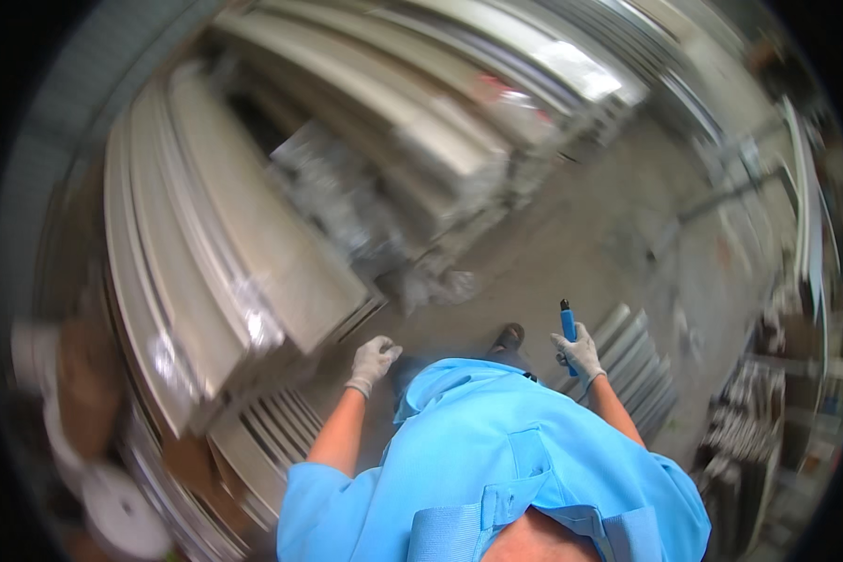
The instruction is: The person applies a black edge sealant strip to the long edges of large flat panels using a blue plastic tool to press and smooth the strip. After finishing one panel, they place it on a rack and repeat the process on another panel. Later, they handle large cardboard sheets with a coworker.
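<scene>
A thin white glove covers my left hand point(375, 362), which hangs in front of my body with its fingers curled in. Nothing shows in it, and it is near the ends of the long pale panels point(272, 253). My right hand point(583, 354), gloved the same way, is wrapped around a slim blue handheld tool with a black tip point(569, 323). The tool points upward, away from me, and its exact kind cannot be made out. One dark shoe point(510, 336) shows on the floor between my hands.
More long wrapped profiles point(421, 94) are stacked ahead, with crumpled clear plastic film point(337, 183) between stacks. Grey metal bars point(632, 361) lie on the floor beside my right hand. Racks of profiles point(745, 431) stand at the right. A white roll point(122, 510) is at lower left.
</scene>
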A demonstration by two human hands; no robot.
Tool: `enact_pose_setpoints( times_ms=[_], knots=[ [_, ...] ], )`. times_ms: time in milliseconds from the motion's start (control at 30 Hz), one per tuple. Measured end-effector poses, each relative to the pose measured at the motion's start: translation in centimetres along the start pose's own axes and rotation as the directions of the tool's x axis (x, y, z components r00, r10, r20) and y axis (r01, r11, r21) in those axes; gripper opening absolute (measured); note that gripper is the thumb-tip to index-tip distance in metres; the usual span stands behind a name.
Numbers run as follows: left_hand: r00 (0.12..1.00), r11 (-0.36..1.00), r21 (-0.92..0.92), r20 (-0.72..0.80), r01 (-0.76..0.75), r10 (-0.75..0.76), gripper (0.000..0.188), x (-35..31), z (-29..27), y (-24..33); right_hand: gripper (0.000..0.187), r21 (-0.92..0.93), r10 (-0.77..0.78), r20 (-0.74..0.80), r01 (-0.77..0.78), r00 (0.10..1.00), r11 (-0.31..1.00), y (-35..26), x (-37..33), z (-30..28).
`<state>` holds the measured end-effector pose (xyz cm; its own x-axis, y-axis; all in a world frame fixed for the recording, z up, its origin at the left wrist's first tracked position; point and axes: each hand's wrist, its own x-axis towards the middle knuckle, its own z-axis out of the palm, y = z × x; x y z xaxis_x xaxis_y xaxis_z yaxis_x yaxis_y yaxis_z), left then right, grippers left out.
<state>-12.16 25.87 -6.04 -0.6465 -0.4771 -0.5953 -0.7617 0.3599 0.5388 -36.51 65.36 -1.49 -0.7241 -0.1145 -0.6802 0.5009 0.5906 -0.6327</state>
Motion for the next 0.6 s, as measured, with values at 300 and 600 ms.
enact_pose_setpoints(
  times_ms=[300,600],
  knots=[
    [0.955,0.963,0.201,0.270,-0.179,0.121,0.035,12.4,8.4,16.7,0.045,0.265,0.149,-0.402,-0.041,0.904,0.963,8.0,1.6,-17.2],
    [0.890,0.966,-0.014,0.386,-0.258,0.243,0.028,28.4,12.7,42.3,0.054,0.336,0.208,-0.359,-0.081,0.910,0.938,-5.5,13.4,-25.7]
  ],
)
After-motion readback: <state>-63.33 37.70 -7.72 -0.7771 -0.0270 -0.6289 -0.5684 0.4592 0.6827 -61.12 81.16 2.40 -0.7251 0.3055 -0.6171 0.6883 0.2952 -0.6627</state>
